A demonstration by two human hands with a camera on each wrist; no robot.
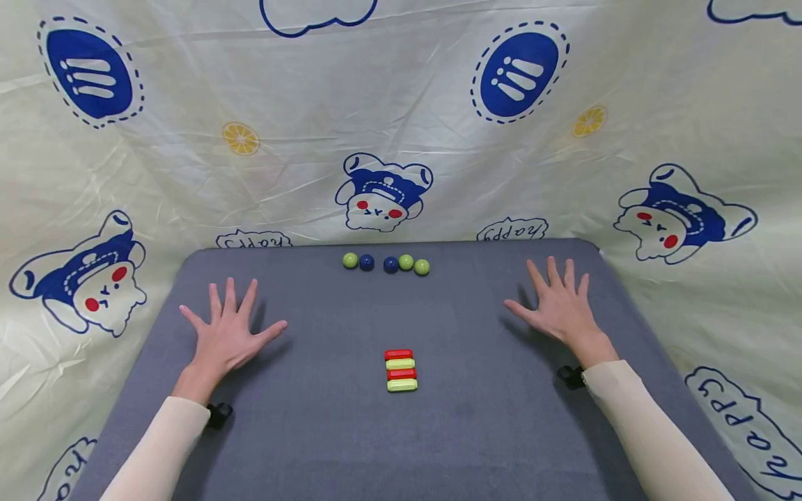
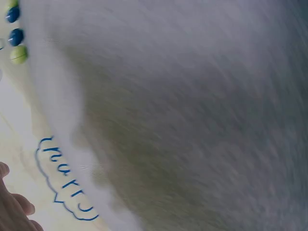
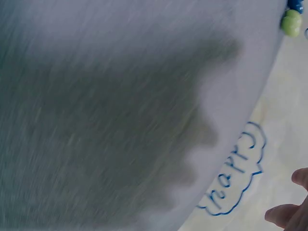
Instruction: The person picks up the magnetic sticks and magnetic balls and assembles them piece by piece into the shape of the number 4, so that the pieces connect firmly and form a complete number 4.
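Note:
My left hand (image 1: 227, 335) hovers over the left part of the grey table with its fingers spread wide, holding nothing. On the right side, my right hand (image 1: 562, 309) is likewise spread and bare, its shadow falling on the cloth. Between them, a column of small blocks lies near the middle: a red block (image 1: 398, 355), a yellow block (image 1: 400, 364), another red block (image 1: 402, 374) and another yellow block (image 1: 402, 385). Along the far edge sits a row of small balls, among them a green ball (image 1: 350, 260) and a blue ball (image 1: 366, 262). Only fingertips show in both wrist views.
The grey table (image 1: 301, 431) has rounded far corners. Behind and beside it hangs a pale curtain (image 1: 301, 83) printed with blue cartoon figures. Dark wrist straps show at the left wrist (image 1: 219, 415) and the right wrist (image 1: 571, 377).

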